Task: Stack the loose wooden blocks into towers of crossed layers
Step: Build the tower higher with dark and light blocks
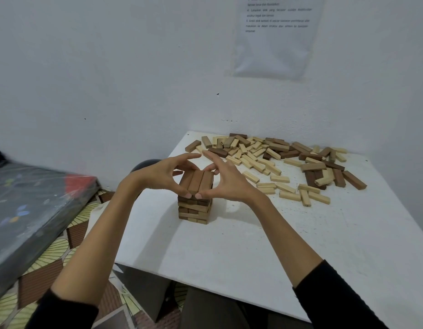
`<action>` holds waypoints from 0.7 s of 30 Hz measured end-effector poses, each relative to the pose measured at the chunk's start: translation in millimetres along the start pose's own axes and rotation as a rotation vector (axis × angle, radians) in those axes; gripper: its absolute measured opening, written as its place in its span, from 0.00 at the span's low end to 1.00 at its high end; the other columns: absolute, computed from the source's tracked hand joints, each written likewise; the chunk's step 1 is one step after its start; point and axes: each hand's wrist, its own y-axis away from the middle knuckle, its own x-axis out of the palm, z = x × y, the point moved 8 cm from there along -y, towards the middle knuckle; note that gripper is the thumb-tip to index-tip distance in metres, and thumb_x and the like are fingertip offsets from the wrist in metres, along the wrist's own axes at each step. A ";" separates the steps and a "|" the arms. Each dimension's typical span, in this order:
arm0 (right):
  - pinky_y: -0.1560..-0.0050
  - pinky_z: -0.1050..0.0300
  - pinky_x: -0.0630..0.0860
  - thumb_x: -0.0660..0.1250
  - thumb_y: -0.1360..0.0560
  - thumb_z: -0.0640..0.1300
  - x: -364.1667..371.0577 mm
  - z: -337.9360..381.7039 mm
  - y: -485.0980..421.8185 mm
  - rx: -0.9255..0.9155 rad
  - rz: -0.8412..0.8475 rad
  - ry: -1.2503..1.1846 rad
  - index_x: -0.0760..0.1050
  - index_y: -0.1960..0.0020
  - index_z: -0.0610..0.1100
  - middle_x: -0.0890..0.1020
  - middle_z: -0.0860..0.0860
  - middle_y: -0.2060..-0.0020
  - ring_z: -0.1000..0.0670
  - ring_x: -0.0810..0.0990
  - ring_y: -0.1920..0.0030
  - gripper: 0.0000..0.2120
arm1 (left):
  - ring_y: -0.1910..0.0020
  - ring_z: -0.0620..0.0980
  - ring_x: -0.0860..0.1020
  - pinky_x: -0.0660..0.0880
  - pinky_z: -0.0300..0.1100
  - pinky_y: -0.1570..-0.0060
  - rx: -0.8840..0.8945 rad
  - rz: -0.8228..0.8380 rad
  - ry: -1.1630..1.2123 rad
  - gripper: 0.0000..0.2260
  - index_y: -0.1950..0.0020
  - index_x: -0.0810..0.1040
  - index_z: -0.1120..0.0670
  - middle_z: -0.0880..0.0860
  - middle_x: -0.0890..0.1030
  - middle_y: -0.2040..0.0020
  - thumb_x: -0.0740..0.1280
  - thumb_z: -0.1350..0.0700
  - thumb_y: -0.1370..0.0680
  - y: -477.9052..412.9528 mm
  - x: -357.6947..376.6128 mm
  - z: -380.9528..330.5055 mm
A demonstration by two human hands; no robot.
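Looking down from the head view: a white table (253, 245) sits in a corner of white wall. One tower (194, 210) stands near the table's left edge. It is upright, made of several crossed layers of brown and pale blocks, with the lower layers a little uneven at the edges. The top layer (196, 182) is three brown blocks side by side, their ends pointing toward and away from the camera.

Left hand (158, 173) comes in from the left, right hand (225, 180) from the right, and both are on that top layer. Each thumb tip presses the near ends of the blocks, the two thumbs almost touching. Curled fingers reach round to the far ends. The grip is narrow, pinching the layer front and back. Both index fingers arch above the tower, tips close together, not visibly on any block.

Loose blocks (277, 160), pale and brown mixed, lie scattered over the far right of the table, well apart from the tower.

Black sleeves (336, 300) show at the bottom of the frame. A printed sheet (274, 36) hangs on the wall above the pile, its text too blurred to read. A dark flat wrapped package (27, 205) lies at left over a patterned floor (51, 252).
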 end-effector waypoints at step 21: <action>0.42 0.60 0.65 0.78 0.36 0.52 -111.8 -82.7 34.1 0.127 -0.155 -0.104 0.57 0.26 0.56 0.74 0.51 0.42 0.55 0.70 0.40 0.45 | 0.49 0.44 0.78 0.74 0.37 0.48 0.333 -0.501 0.138 0.09 0.44 0.79 0.54 0.46 0.80 0.53 0.68 0.58 0.24 -102.3 47.4 -117.1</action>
